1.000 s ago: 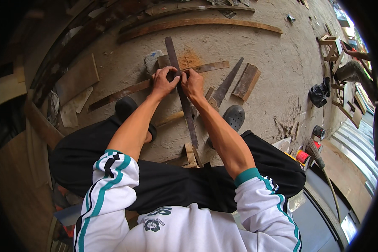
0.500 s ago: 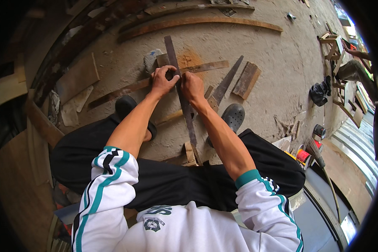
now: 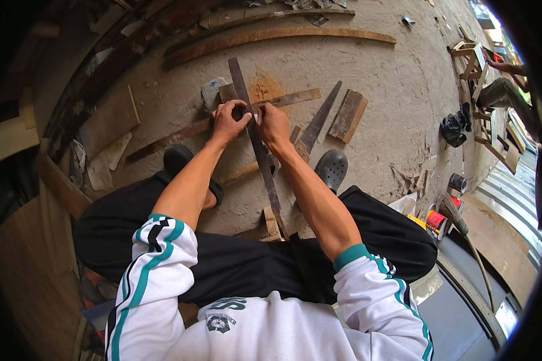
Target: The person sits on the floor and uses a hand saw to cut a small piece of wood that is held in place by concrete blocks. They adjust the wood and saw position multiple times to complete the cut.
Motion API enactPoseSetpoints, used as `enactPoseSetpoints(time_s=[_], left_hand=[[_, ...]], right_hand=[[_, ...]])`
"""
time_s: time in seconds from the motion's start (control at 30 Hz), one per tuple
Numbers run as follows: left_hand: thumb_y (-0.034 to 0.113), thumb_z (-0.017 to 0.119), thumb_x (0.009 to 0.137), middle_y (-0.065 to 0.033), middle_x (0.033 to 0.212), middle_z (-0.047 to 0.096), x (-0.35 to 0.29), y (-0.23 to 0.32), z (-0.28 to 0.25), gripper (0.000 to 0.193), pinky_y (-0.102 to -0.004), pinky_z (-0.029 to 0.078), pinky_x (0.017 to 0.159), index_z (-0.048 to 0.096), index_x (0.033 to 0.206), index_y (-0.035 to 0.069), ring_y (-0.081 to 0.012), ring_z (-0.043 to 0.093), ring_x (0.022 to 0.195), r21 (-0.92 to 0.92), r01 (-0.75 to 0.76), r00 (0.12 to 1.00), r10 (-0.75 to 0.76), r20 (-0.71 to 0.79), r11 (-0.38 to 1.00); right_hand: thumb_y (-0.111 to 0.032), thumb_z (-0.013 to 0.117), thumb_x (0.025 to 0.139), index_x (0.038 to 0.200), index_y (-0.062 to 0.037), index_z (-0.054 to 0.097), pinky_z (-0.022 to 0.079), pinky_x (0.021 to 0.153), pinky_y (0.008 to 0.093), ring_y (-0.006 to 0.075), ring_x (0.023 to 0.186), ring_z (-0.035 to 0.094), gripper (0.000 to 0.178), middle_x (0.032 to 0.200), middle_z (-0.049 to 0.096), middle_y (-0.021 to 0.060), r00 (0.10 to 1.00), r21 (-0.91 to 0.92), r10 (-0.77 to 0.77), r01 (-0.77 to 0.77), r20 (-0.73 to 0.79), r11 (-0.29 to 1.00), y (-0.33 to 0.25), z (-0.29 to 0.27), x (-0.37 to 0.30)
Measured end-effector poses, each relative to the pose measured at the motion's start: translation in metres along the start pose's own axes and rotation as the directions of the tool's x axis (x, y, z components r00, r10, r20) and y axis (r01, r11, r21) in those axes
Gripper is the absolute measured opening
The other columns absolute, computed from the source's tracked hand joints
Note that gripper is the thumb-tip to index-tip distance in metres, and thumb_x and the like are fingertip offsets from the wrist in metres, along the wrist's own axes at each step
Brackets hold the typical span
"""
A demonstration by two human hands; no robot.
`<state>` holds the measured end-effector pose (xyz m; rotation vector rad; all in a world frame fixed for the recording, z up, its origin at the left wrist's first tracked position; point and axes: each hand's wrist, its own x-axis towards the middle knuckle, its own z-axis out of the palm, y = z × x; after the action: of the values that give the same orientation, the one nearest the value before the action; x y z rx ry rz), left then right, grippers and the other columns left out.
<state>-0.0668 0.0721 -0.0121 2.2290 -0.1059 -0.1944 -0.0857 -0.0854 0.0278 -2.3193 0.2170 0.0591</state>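
Observation:
A long dark wooden strip runs from above my hands down toward my lap. My left hand is curled at its left edge, thumb pressed on the wood. On the other side my right hand is closed in a pinch against the strip; what its fingertips hold is hidden. Beneath the strip a second wooden strip lies crosswise on the ground. A wood block sits just beyond my left hand, near a pile of sawdust. Between my feet lies a tool with a wooden handle, partly covered.
To the right lie a handsaw and a brown wood block. Long planks stretch across the far ground. Paint cans, a brush broom and a black plastic bag stand farther right, near another person's leg.
My hands keep their places on the strip, with only a slight shift of the fingers. The whole view has moved a little.

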Motion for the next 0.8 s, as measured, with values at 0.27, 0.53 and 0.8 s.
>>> enactPoseSetpoints(time_s=[0.27,0.53,0.8], left_hand=[[0.031,0.076,0.078,-0.0017,0.109,0.068,0.001,0.002,0.000,0.036,-0.0402,0.037,0.102,0.066,0.110,0.017,-0.0237,0.058,0.110,0.022,-0.029,0.999,0.029,-0.034,0.999],[0.031,0.076,0.078,-0.0017,0.109,0.068,0.001,-0.002,0.002,0.035,-0.0401,0.036,0.102,0.066,0.109,0.017,-0.0239,0.058,0.109,0.029,-0.049,0.998,0.050,-0.043,0.998],[0.032,0.075,0.077,0.0001,0.109,0.067,0.000,0.002,0.001,0.036,-0.0413,0.032,0.104,0.066,0.109,0.018,-0.0233,0.056,0.112,0.010,-0.010,1.000,0.010,-0.018,1.000]], right_hand=[[-0.016,0.060,0.090,0.086,0.0022,0.064,0.052,0.072,0.0507,0.0458,0.081,0.065,0.019,0.084,0.066,0.0271,1.000,-0.016,-0.016,0.016,0.026,1.000,0.000,0.011,0.011],[-0.015,0.061,0.088,0.085,0.0022,0.063,0.052,0.069,0.0513,0.0458,0.079,0.065,0.018,0.081,0.066,0.0274,1.000,-0.038,-0.029,0.029,0.007,0.999,0.000,0.016,0.013],[-0.012,0.059,0.082,0.084,0.0014,0.068,0.053,0.074,0.0518,0.0466,0.082,0.066,0.016,0.084,0.067,0.0286,0.946,-0.193,0.019,0.046,0.322,0.980,0.008,-0.012,0.007]])
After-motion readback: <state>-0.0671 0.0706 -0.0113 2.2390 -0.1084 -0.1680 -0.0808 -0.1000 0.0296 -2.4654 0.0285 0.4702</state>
